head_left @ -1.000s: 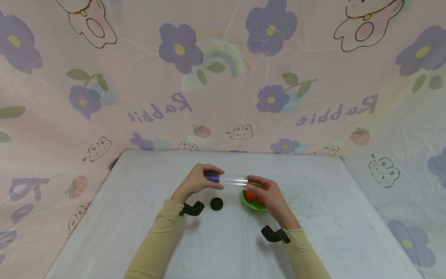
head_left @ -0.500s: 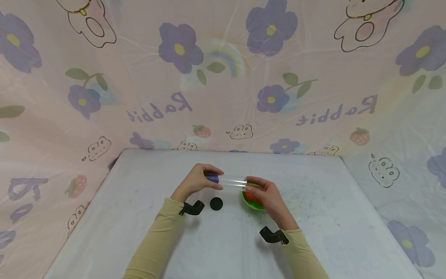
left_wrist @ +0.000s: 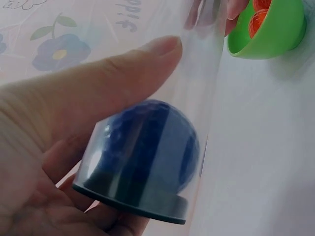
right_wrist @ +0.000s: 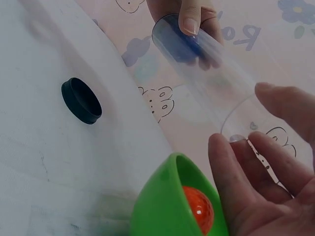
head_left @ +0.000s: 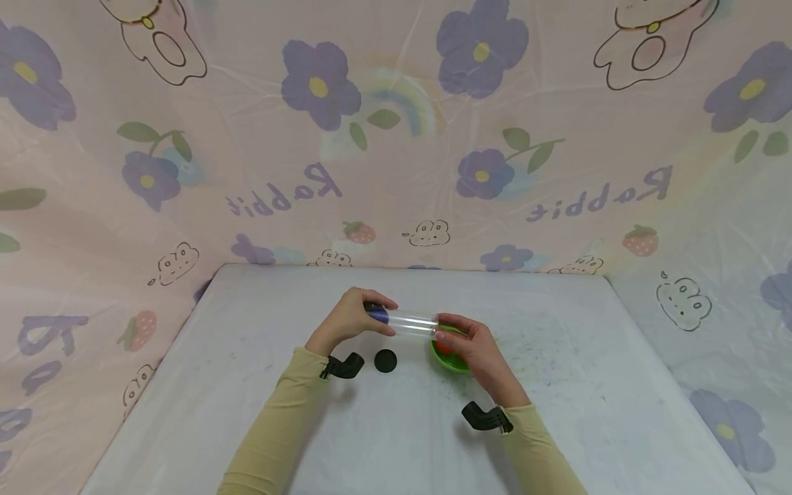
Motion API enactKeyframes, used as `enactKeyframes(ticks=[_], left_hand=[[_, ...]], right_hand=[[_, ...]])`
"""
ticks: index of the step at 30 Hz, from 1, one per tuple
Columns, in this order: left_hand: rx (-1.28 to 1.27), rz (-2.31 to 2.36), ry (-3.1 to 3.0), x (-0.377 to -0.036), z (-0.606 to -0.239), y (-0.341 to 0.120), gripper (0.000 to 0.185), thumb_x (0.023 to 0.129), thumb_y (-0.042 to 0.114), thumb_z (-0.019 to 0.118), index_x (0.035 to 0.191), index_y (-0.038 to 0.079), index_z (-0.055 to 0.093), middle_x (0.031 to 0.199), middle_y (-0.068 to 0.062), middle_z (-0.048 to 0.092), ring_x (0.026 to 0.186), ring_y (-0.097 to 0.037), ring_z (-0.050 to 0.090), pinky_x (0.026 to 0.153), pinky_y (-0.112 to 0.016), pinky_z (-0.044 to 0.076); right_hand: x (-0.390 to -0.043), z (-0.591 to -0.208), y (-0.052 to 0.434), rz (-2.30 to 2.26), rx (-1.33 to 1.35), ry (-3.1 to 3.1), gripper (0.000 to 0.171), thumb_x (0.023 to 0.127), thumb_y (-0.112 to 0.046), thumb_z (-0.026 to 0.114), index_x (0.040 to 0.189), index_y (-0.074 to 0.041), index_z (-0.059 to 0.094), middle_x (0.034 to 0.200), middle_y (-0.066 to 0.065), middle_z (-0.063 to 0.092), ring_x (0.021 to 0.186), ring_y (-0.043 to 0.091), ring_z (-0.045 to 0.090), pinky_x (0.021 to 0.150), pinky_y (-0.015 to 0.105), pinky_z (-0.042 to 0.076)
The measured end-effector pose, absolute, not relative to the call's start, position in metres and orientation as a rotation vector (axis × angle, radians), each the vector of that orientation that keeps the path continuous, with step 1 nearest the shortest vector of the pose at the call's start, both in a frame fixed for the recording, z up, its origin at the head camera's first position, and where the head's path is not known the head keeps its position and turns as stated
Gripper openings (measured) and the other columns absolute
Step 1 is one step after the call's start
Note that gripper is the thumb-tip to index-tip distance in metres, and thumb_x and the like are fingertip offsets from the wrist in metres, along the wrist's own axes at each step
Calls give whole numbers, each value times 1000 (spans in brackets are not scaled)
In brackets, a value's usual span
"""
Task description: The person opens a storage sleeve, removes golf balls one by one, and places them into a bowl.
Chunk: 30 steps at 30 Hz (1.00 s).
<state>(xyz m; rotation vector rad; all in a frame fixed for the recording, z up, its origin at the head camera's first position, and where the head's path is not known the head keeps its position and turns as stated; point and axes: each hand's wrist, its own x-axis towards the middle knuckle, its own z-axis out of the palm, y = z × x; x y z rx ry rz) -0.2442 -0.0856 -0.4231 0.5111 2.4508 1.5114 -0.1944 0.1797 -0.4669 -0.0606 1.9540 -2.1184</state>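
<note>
A clear plastic tube (head_left: 411, 323) is held level above the table between both hands. Inside its left end sits a blue dimpled ball (left_wrist: 147, 147), like a golf ball, against a black end cap (left_wrist: 133, 206). My left hand (head_left: 348, 322) grips that capped end, thumb on the near side. At the other end, which is uncapped, my right hand (head_left: 473, 347) holds the rim with thumb and fingertips. Below the right hand stands a green bowl (head_left: 454, 366) with orange dimpled balls (right_wrist: 198, 210), partly hidden by the hand.
A loose black cap (head_left: 386, 361) lies on the white table (head_left: 383, 440), left of the bowl. Patterned cloth (head_left: 396, 158) rises behind the table and at both sides. Black camera mounts (head_left: 487, 416) stick out from the wrists.
The tube's uncapped end and my right hand have shifted very slightly left and down. My left hand keeps its grip almost unmoved.
</note>
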Motion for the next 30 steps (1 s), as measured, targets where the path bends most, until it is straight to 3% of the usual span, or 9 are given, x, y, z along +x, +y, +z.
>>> enactKeyframes(ticks=[12,20,30], left_hand=[[547,1488,2465,-244,-416,-85,46,59,12,92,101,12,75,106,-1,66,95,-20,59,81,-32,50],[598,1500,2455,-243,-415,-85,45,59,12,92,101,10,75,105,-1,67,100,-27,57,88,-43,46],[548,1473,2482,-243,-415,-84,46,57,15,93,100,15,76,103,0,66,89,-18,56,75,-30,48]], right_hand=[[-194,-468,179,-2124,-47,1949,49,84,-19,75,128,-6,59,128,20,56,103,21,60,93,40,46],[-193,-469,178,-2134,-22,1961,45,83,-19,76,125,-9,62,125,13,59,106,24,57,93,37,46],[-191,-468,178,-2139,-24,1963,48,85,-16,74,129,-6,59,122,17,61,105,22,60,95,40,45]])
